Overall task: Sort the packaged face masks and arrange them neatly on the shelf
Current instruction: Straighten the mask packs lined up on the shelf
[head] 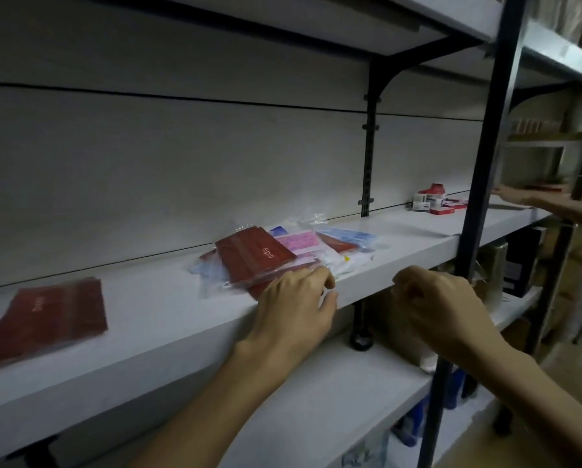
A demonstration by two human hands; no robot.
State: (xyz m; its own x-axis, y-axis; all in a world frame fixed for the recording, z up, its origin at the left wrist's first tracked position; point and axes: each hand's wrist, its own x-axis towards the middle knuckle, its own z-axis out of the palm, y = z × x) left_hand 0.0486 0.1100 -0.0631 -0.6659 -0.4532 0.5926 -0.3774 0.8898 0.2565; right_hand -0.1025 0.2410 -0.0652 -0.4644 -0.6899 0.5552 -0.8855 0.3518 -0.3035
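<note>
A loose pile of packaged face masks (282, 251) lies mid-shelf on the white shelf (168, 319): dark red packs on top, pink, blue and clear ones behind. A separate stack of dark red packs (51, 319) lies further left. My left hand (296, 305) rests at the pile's front edge, its fingers curled on the lowest clear-wrapped red pack. My right hand (441, 305) hovers in front of the shelf edge to the right of the pile, its fingers curled, holding nothing that I can see.
A dark metal upright (478, 184) stands just right of my right hand. Small red and white boxes (434, 201) sit at the shelf's far right. Another person's hand (519, 197) reaches in there. A lower shelf (316, 410) holds bottles and packets.
</note>
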